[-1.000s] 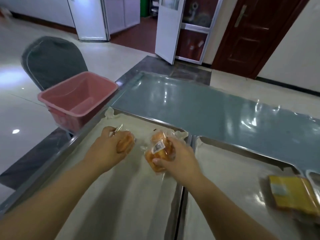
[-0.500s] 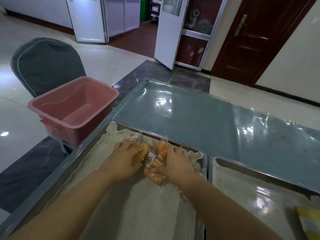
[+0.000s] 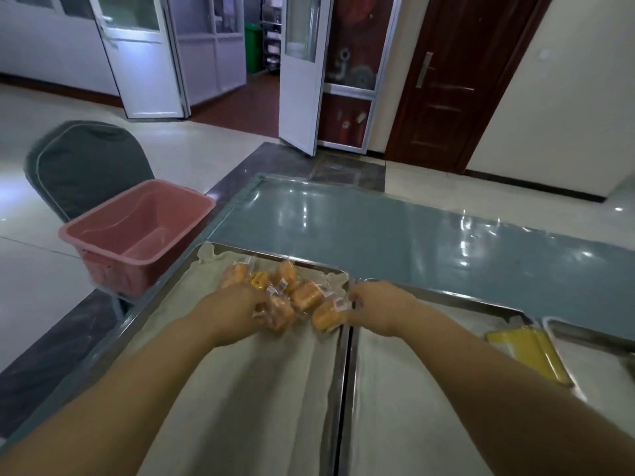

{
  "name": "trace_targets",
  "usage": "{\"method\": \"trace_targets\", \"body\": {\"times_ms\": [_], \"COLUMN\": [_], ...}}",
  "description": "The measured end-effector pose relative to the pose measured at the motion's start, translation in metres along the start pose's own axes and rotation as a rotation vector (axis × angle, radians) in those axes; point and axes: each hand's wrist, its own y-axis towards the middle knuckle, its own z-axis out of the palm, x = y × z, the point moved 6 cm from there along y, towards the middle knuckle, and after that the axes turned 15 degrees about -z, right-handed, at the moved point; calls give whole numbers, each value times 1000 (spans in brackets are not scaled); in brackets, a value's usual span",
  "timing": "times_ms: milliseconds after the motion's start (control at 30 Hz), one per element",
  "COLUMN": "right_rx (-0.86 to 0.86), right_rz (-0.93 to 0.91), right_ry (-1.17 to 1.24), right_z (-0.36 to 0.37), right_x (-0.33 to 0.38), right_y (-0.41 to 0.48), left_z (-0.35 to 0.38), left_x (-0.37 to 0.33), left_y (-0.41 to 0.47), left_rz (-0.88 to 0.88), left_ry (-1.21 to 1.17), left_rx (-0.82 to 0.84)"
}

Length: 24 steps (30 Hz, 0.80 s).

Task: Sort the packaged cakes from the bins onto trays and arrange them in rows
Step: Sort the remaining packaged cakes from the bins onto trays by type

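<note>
At the far end of the steel tray lined with pale cloth (image 3: 240, 389), on the person's left side of the glossy blue-grey desk (image 3: 412, 242), lies a loose cluster of orange packaged cakes (image 3: 305, 295) in clear wrappers with small white labels. They touch and overlap at odd angles rather than forming a line, so by my reading they have been dropped there as a batch and the arranging into rows is only beginning. The left hand (image 3: 237, 304) reaches in over the near-left side of the heap, with its back to the camera and its fingers hidden beyond it among the wrappers, so I cannot tell whether it grasps a cake or merely presses on one. The right hand (image 3: 374, 305) comes in across the rims from the neighbouring tray's side. Its fingers are curled at the wrapper end of the rim-side cake (image 3: 328, 316) and seem to pinch it, probably to draw that piece clear of the pile. The far end makes sense as a starting row, leaving the long bare stretch of cloth nearer the person free for later rows. The second lined steel tray (image 3: 395, 407) carries only a flat yellow packet (image 3: 527, 352) at its far right, which suggests each kind gets its own tray. The pink plastic bin (image 3: 144, 225) just beyond the desk's left edge shows no cakes inside.
</note>
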Motion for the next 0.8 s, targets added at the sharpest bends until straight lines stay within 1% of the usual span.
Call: {"method": "trace_targets", "body": {"times_ms": [100, 233, 433, 533, 667, 800], "right_rx": [54, 84, 147, 175, 192, 190], "right_rz": [13, 55, 104, 138, 197, 241], "right_ry": [-61, -65, -137, -173, -157, -148], "right_z": [3, 14, 39, 51, 61, 62], "right_x": [-17, -48, -101, -127, -163, -199], "right_y": [-60, -150, -297, -361, -429, -474], "left_z": [3, 24, 77, 104, 124, 134], "left_x": [-41, -107, -222, -279, -343, -396], "left_y": [-38, -96, -178, -212, -244, -258], "left_rz": [61, 143, 225, 296, 368, 421], "left_ry": [88, 193, 253, 284, 281, 304], "left_rx": [-1, 9, 75, 114, 125, 106]}}
